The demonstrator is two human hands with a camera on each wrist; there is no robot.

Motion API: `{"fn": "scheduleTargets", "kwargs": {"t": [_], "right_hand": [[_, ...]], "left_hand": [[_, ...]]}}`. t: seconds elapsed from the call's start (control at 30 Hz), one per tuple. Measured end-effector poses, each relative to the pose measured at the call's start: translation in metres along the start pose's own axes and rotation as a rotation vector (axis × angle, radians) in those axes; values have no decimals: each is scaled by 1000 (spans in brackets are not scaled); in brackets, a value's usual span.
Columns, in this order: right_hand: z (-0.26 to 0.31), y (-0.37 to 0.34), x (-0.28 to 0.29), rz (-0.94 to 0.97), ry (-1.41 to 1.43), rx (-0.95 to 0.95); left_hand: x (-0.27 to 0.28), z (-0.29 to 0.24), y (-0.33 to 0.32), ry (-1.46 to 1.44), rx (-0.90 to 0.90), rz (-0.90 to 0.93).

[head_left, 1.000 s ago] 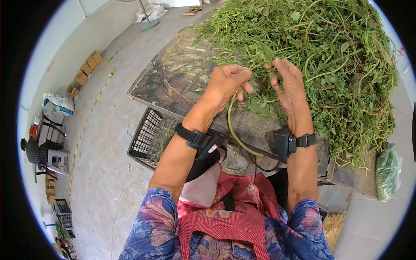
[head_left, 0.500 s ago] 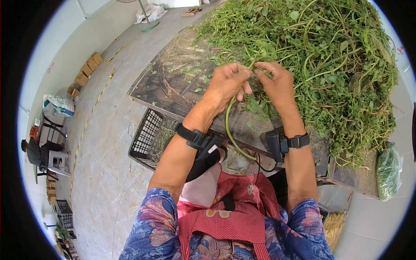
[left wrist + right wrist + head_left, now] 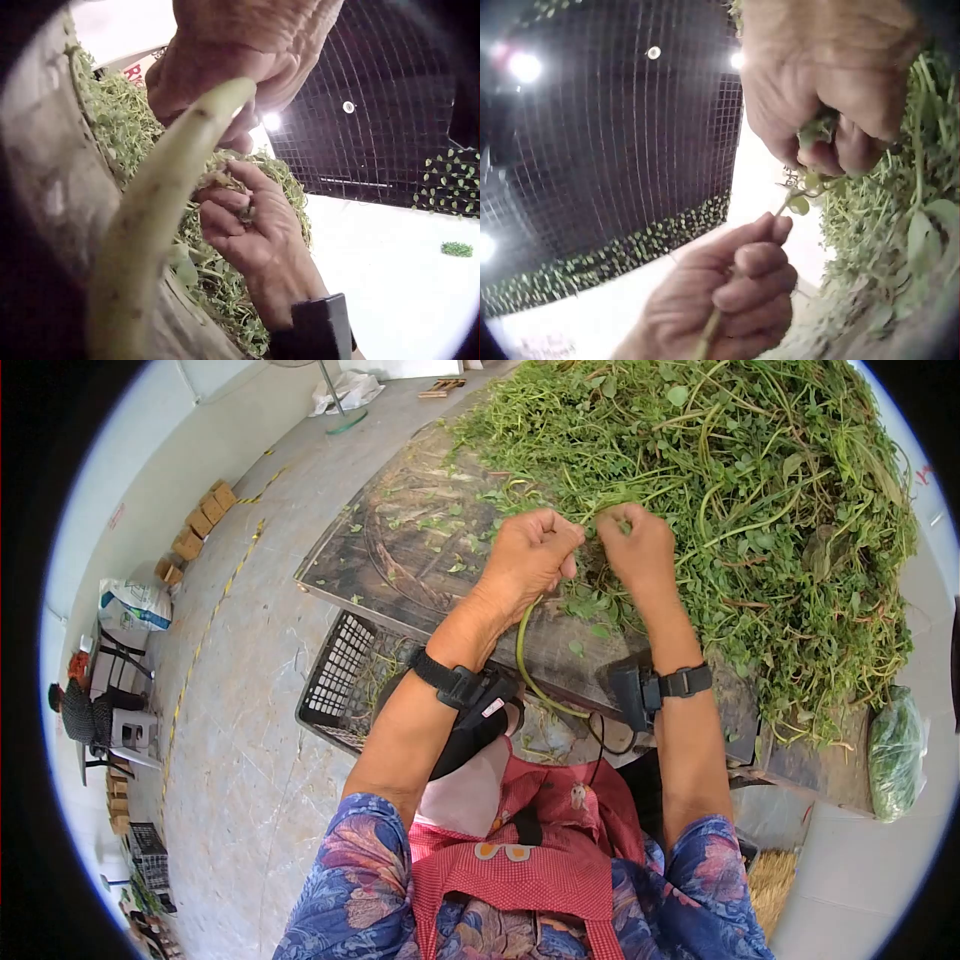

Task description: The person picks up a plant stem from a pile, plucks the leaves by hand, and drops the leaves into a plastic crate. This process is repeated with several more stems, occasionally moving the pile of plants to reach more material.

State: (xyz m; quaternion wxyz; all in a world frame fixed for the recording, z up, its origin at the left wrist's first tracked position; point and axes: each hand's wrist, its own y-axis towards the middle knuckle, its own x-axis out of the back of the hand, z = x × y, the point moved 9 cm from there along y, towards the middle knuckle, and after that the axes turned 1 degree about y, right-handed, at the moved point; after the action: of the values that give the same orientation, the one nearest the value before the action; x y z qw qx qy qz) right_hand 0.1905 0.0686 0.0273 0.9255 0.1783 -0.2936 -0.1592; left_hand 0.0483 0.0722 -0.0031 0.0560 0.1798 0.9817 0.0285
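Observation:
My left hand (image 3: 535, 555) grips a long, thick green stem (image 3: 522, 650), whose bare lower end curves down past the table edge. In the left wrist view the stem (image 3: 146, 225) looms large below the hand. Its thin upper end, with small leaves (image 3: 801, 202), sticks out above the left fingertips in the right wrist view. Close beside it, my right hand (image 3: 640, 550) has its fingers curled round some green leaves (image 3: 817, 131). Both hands are over the near edge of a big heap of leafy green stems (image 3: 780, 510).
The heap lies on a dark, worn wooden table (image 3: 400, 530) strewn with leaf scraps. Below its left edge stands a black plastic crate (image 3: 340, 675) holding plant bits. A plastic bag of greens (image 3: 893, 755) sits at the right corner. Far left, a person (image 3: 85, 705) is near a chair.
My right hand came in from the right with loosened fingers, pinched at the stem's upper end, then drew slightly away with fingers curled. The left hand stays nearly in place, its stem swinging slightly left.

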Motion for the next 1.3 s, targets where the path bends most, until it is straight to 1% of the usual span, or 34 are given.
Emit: {"fn": "scheduleTargets", "kwargs": {"t": [0.03,0.07,0.1,0.17,0.2,0.23,0.3,0.33,0.37,0.4,0.43,0.47,0.5,0.53,0.67,0.77,0.83,0.87,0.93,0.97,1.0,1.03,1.07,1.1,1.17,1.2,1.23,1.27,1.3], "right_hand": [[-20,1,-2,73,134,-238],[-22,-5,-7,114,651,-350],[-18,-6,0,120,650,-348],[-21,-14,5,56,1092,-532],[-19,-13,7,39,1155,-524],[-20,-13,7,38,1154,-525],[-11,-4,11,112,752,-321],[-15,-2,3,115,754,-322],[12,2,9,64,514,49],[41,-6,11,10,263,411],[39,-7,12,9,264,409],[43,-10,7,59,76,391],[44,-12,2,111,-112,371],[44,-12,3,95,-177,362],[40,-12,3,81,-205,412],[35,-11,4,29,-172,403],[32,-11,7,-75,-219,425],[32,-11,5,-74,-218,423],[24,-9,7,-151,-238,330],[21,-4,10,-151,-240,327],[-8,8,22,-177,-85,52],[-38,11,30,-199,73,-221],[-45,9,30,-162,548,-289],[-44,8,37,-160,546,-288],[-44,1,20,-4,1029,-461],[-38,-2,19,-6,1052,-471],[-31,-3,20,-9,1054,-471],[-26,-4,22,1,1022,-462],[-23,-4,21,13,988,-454]], "left_hand": [[0,1,1,-22,10,10],[0,2,1,-45,17,15],[1,1,1,-47,15,9],[6,-3,-1,13,3,-55],[6,-4,-1,13,3,-54],[8,-6,-1,26,-17,-64],[10,-3,0,41,-35,-77],[11,-4,3,98,-105,-88],[11,-9,2,155,-173,-97],[12,-9,2,156,-172,-98],[11,-12,1,233,-207,-89],[9,-16,-1,309,-241,-80],[8,-16,-1,309,-239,-79],[8,-17,-2,334,-242,-83],[9,-14,0,351,-228,-101],[9,-14,1,347,-244,-112],[6,-14,-1,374,-241,-112],[3,-14,-2,402,-238,-111],[0,-15,-3,374,-253,-114],[-2,-16,-3,345,-270,-116],[-2,-15,-4,344,-270,-114],[0,-13,-4,281,-253,-103],[1,-15,-5,216,-240,-95],[2,-18,-5,215,-241,-96],[6,-15,-4,124,-103,-100],[7,-17,-4,126,-102,-98],[7,-15,-4,100,-57,-94],[8,-12,-4,73,-13,-92],[9,-13,-4,72,-13,-95]]}}
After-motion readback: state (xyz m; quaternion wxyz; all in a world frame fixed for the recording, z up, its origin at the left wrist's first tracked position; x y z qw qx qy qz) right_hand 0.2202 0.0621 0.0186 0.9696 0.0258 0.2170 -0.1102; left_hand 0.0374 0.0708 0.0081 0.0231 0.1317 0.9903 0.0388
